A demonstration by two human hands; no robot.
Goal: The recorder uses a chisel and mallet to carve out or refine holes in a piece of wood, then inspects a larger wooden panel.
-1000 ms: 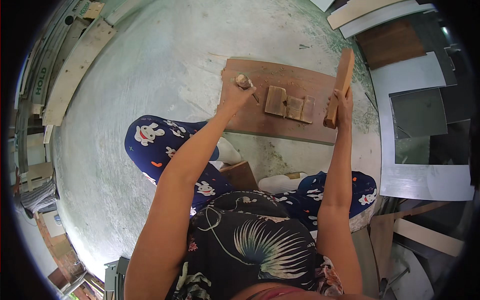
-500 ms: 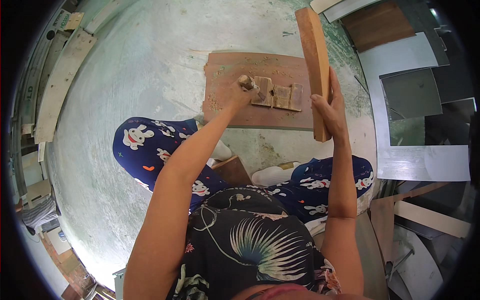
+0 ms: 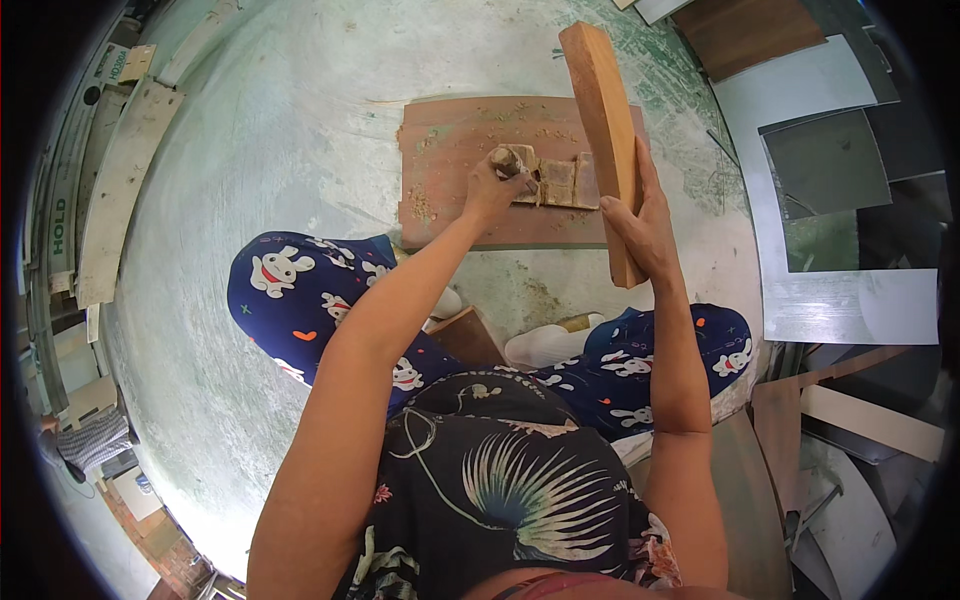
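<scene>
**Head view: both hands busy over a brown board on the floor**

Head camera is looking straight down at a person sitting on a pale, green-stained concrete floor (image 3: 250, 200), knees spread in dark blue trousers printed with white cartoon figures.

A flat brown board (image 3: 450, 150) is lying on the floor just ahead of the knees, its surface dusted with sawdust. The left hand (image 3: 492, 190) is reaching out over it and clenching around a small, rough lump of wood (image 3: 512, 160) — the fingers are curling over the lump, pressing it down near the board's middle. Just to the right of that lump, two small flat wooden blocks (image 3: 570, 182) are lying side by side on the board, touching one another.

The right hand (image 3: 640, 225) is grasping a long reddish-brown plank (image 3: 605, 130) near its lower end. The plank is standing tilted, its upper end rising toward the top of the picture, its lower end reaching below the hand; it is crossing over the right edge of the board and hiding part of the blocks — whether it is touching them I cannot tell.

Grey and white sheet panels (image 3: 830, 200) are lying off to the person's right, and pale wooden laths (image 3: 115, 190) are stacked along the left edge.
</scene>
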